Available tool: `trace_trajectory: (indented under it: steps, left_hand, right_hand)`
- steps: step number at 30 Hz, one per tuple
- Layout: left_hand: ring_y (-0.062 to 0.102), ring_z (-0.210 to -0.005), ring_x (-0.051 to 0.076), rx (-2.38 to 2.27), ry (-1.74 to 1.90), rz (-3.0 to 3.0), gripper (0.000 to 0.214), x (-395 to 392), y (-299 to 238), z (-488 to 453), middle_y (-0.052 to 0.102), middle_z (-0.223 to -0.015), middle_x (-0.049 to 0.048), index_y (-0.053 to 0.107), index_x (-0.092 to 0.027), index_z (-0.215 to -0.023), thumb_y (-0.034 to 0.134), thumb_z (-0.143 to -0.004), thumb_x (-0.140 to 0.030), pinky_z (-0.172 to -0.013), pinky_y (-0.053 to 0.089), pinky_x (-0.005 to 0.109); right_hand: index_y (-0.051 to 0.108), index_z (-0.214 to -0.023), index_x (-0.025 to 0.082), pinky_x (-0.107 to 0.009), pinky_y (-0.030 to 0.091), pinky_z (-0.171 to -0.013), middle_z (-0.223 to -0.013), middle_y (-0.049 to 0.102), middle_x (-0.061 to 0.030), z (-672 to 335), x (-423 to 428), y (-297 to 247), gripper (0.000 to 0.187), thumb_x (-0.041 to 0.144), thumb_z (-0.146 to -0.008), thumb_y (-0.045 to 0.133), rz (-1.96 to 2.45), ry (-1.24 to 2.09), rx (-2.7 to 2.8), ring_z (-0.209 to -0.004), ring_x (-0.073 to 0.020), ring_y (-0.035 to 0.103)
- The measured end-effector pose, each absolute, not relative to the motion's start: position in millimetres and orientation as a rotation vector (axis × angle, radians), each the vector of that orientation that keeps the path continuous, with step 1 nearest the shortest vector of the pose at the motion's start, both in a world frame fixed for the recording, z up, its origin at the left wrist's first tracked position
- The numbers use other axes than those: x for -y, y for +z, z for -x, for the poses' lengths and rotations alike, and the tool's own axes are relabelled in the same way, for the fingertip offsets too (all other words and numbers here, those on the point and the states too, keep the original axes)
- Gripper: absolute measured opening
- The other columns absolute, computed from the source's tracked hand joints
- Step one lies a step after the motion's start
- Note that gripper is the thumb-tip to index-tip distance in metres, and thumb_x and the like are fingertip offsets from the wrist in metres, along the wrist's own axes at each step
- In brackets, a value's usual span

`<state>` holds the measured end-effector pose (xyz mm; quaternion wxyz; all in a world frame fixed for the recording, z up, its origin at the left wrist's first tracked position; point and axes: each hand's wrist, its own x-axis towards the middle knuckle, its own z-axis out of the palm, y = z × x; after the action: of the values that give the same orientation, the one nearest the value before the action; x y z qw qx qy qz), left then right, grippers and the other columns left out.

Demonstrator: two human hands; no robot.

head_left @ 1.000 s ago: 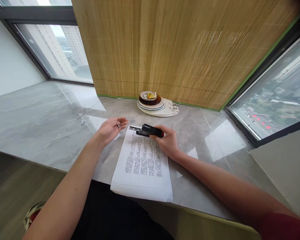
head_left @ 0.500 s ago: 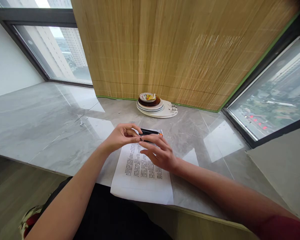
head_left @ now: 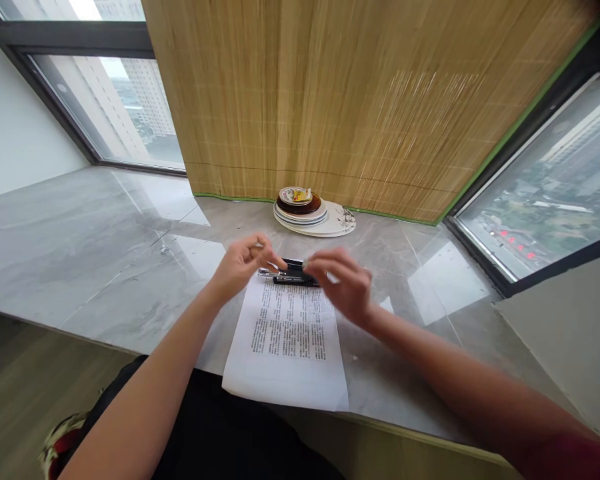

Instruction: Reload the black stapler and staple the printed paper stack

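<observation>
A black device that looks like a stapler (head_left: pixel 296 280) lies across the top of a printed sheet of paper (head_left: pixel 285 380); a silvery metal piece (head_left: pixel 269 273) sticks out at its left end. Over that left end hovers my left hand (head_left: pixel 241 265), thumb and fingers brought together; whatever they pinch is too small to make out. My right hand (head_left: pixel 345 280), smeared by motion, is over the device's right end. Its thumb and forefinger meet at a tiny pale spot that I cannot identify. The fingers hide part of the device.
Behind the sheet, a stack of plates (head_left: pixel 300 212) with a small yellow packet (head_left: pixel 303 196) on top stands on the grey marble sill (head_left: pixel 130 267). A bamboo blind (head_left: pixel 305 100) hangs at the back, between windows. The sheet's lower edge reaches the sill's front edge.
My hands, fingertips together before, have come apart. The right hand has moved to the right, the left slightly left and away from me. More of the black device and its silvery piece shows.
</observation>
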<state>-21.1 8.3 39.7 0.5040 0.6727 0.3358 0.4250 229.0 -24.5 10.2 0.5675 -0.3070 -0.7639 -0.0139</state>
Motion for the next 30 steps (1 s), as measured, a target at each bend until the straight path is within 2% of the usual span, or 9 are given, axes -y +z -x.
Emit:
trace_trajectory:
  steps: [2,5,9,12,18,20,23,26,30]
  left_hand:
    - [0.073,-0.088,0.024,-1.055,1.183,-1.737,0.032,-26,32,34,0.078,-0.092,0.0091,0.060,-0.020,-0.095,0.066,-0.099,-0.051,-0.091,0.058,0.040]
    - [0.069,-0.115,0.029,-1.310,1.071,-2.046,0.013,-58,9,51,0.076,-0.115,0.0115,0.070,-0.019,-0.102,0.060,-0.097,-0.028,-0.114,0.048,0.047]
    - [0.052,-0.147,0.027,-1.231,0.818,-2.244,0.042,-89,-17,56,0.063,-0.151,0.0099,0.072,-0.019,-0.123,0.050,-0.088,-0.009,-0.131,0.029,0.046]
    - [0.042,-0.155,0.027,-1.165,0.663,-2.291,0.059,-99,-28,52,0.057,-0.159,0.0066,0.069,-0.021,-0.135,0.051,-0.081,-0.005,-0.132,0.025,0.046]
    - [0.063,-0.130,0.032,-1.318,0.599,-2.428,0.040,-99,-28,61,0.074,-0.133,0.0109,0.077,-0.024,-0.117,0.052,-0.089,-0.011,-0.117,0.042,0.047]
    - [0.065,-0.119,0.034,-1.394,0.596,-2.454,0.029,-98,-27,65,0.076,-0.120,0.0117,0.078,-0.025,-0.106,0.055,-0.092,-0.016,-0.106,0.048,0.045]
    - [0.063,-0.117,0.033,-1.422,0.609,-2.467,0.026,-97,-27,68,0.074,-0.117,0.0117,0.076,-0.026,-0.109,0.056,-0.094,-0.020,-0.099,0.050,0.042]
    - [0.061,-0.116,0.032,-1.377,0.610,-2.484,0.029,-97,-29,68,0.070,-0.116,0.0134,0.076,-0.023,-0.111,0.051,-0.097,-0.021,-0.103,0.048,0.043]
    - [0.062,-0.107,0.029,-1.357,0.698,-2.438,0.013,-90,-23,66,0.066,-0.110,0.0121,0.073,-0.020,-0.091,0.060,-0.092,-0.022,-0.104,0.047,0.043]
  right_hand:
    - [0.079,-0.088,0.024,-0.038,0.062,-0.081,-0.096,0.079,-0.0053,-256,-1,7,0.008,0.023,-0.094,0.073,0.933,0.037,1.692,-0.087,-0.0211,0.074]
    - [0.076,-0.071,0.019,-0.036,0.058,-0.070,-0.074,0.076,-0.0050,-303,-39,-8,0.012,0.027,-0.079,0.080,1.362,0.294,1.646,-0.068,-0.0211,0.070]
    - [0.072,-0.065,0.020,-0.033,0.052,-0.069,-0.073,0.076,-0.0050,-344,-61,-27,0.013,0.030,-0.069,0.080,1.579,0.464,1.763,-0.069,-0.0207,0.067]
    - [0.070,-0.066,0.020,-0.031,0.046,-0.066,-0.065,0.070,-0.0021,-354,-61,-30,0.013,0.032,-0.070,0.075,1.634,0.433,1.794,-0.064,-0.0185,0.062]
    - [0.065,-0.069,0.021,-0.033,0.045,-0.070,-0.076,0.065,-0.0021,-333,-53,-24,0.015,0.033,-0.072,0.073,1.598,0.242,1.601,-0.071,-0.0188,0.059]
    - [0.062,-0.072,0.021,-0.034,0.045,-0.073,-0.082,0.062,-0.0022,-308,-43,-19,0.017,0.033,-0.080,0.071,1.425,0.066,1.541,-0.076,-0.0191,0.057]
    - [0.058,-0.079,0.022,-0.032,0.047,-0.073,-0.086,0.061,-0.0029,-262,-20,-13,0.019,0.031,-0.095,0.062,1.158,0.118,1.596,-0.083,-0.0198,0.058]
    - [0.062,-0.103,0.023,-0.035,0.052,-0.084,-0.104,0.065,-0.0065,-229,0,-17,0.010,0.031,-0.098,0.063,1.024,0.229,1.865,-0.098,-0.0224,0.061]
    - [0.056,-0.124,0.023,-0.041,0.053,-0.094,-0.114,0.066,-0.0090,-219,6,-32,0.033,0.023,-0.094,0.069,1.019,0.212,2.116,-0.105,-0.0265,0.061]
